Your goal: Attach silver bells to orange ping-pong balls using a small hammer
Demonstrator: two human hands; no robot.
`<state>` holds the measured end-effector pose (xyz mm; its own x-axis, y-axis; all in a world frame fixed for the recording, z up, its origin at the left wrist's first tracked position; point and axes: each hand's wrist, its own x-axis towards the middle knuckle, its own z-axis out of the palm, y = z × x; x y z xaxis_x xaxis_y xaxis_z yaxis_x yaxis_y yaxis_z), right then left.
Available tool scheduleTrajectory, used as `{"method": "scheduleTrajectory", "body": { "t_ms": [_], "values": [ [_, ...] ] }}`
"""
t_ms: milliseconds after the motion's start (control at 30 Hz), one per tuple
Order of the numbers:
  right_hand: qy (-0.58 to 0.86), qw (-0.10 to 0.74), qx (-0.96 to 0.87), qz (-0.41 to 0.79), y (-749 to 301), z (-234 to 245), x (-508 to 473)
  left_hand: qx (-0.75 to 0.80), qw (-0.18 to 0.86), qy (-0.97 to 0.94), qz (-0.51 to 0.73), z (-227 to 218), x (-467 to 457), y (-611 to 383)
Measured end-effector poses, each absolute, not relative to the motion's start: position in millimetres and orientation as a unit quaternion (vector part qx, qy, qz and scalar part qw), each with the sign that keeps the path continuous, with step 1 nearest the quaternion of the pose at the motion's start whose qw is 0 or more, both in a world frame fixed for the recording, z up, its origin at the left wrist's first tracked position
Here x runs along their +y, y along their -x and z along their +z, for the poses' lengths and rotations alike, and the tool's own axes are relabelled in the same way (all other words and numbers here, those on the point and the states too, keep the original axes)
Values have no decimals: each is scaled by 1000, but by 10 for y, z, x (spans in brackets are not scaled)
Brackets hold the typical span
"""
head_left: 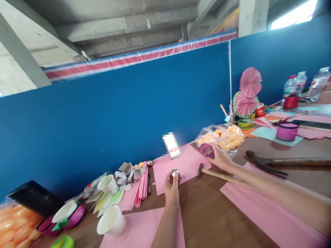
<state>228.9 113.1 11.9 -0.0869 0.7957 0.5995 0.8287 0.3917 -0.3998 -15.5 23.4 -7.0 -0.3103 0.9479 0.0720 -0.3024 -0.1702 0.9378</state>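
My left hand (171, 189) is closed, its fingers and thumb gripping a shiny silver ball (175, 172) above a sheet of pink paper (162, 172). Tiny bits show beside the ball, too small to name. Further right, my right hand (221, 157) has its fingers around the edge of a purple band with a dark rim (206, 150), curled into a ring. That ring is tilted so its opening faces me. Right behind it lies a clear plastic bag of orange balls (230, 136). Below the ring, a small hammer (219, 175) rests with its head on the pink sheet.
A larger hammer (287, 163) lies at the right. White cups (111, 222), small grey blocks (126, 170) and pink paper strips (141, 186) sit at left. Pink paper fans (250, 82) and water bottles (290, 86) stand far right. A blue partition (129, 113) borders the table.
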Motion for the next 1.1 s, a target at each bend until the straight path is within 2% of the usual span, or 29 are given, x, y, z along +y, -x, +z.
{"method": "scheduleTrajectory", "body": {
  "t_ms": [133,333,600,1100],
  "values": [
    [456,380,-804,-26,-2147,250,995,444,461,-362,678,-74,241,143],
    [339,286,-895,-35,-1966,396,945,443,448,-375,681,-74,243,119],
    [285,225,-930,-60,-1737,406,969,432,445,-380,687,-58,245,101],
    [258,231,-937,-37,-1610,316,1072,446,413,-421,674,-90,259,116]
  ]
}}
